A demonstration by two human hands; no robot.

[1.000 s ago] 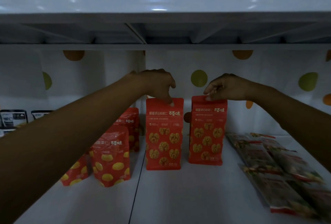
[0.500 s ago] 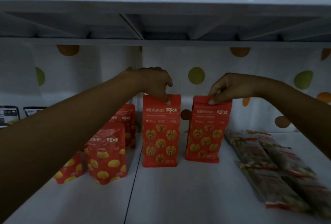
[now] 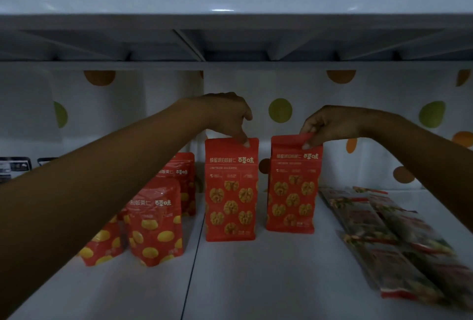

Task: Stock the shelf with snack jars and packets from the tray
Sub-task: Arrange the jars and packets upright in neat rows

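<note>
While the left hand (image 3: 225,114) and right hand (image 3: 330,125) pinch the top seams of two walnut packets (image 3: 230,191) standing on the shelf (image 3: 256,281), settle the bases flat, then release straight up.

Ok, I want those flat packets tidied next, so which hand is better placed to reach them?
Probably the right hand: it pinches the right walnut packet, which stands next to the flat packets. The left hand pinches the left walnut packet, farther off, with the right one in between.
</note>
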